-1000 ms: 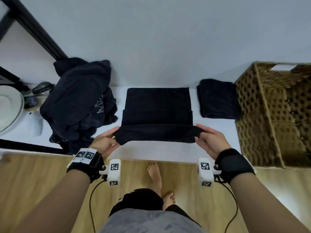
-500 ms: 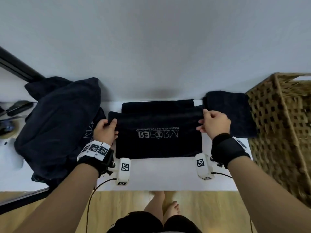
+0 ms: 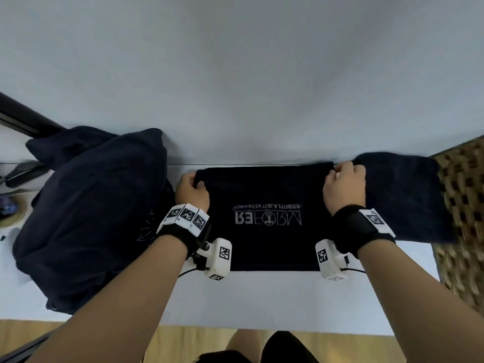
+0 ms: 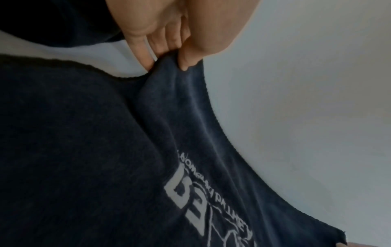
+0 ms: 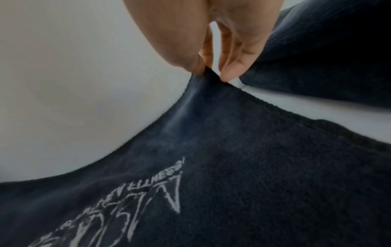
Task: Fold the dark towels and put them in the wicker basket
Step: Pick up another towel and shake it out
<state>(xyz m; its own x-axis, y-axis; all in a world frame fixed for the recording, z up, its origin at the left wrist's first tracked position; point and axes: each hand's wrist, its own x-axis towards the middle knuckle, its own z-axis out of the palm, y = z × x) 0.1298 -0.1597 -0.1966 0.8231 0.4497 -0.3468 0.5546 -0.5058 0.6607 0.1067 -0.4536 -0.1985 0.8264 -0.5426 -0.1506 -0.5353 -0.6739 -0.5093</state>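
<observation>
Your white bench (image 3: 262,297) runs along the pale wall, with wooden floor showing at its near edge. On its left end sits the biggest thing, a loose heap of dark towels (image 3: 89,213), rumpled and unfolded, just beside your left wrist. At the far right the wicker basket (image 3: 463,205) stands at the end of the bench; only its woven side shows, blurred. Touching the basket's side lies a folded dark towel (image 3: 403,197), flat on the bench.

In the middle, between the heap and that folded piece, lies the dark towel (image 3: 262,247) you are working on. It is doubled over, with a white logo facing up and reading upside down to you. Its far edge lies close to the wall; its near edge lies flat, well back from the bench's front.

Your left hand (image 3: 192,191) has its grip clamped on the towel's far left corner: the left wrist view shows the thumb and fingertips (image 4: 187,61) pinching a raised peak of cloth. Your right hand (image 3: 344,187) is clamped likewise on the far right corner, thumb and fingertips (image 5: 229,71) pinching the fabric, just beside the folded piece. Both wrists wear black straps with white marker blocks.
</observation>
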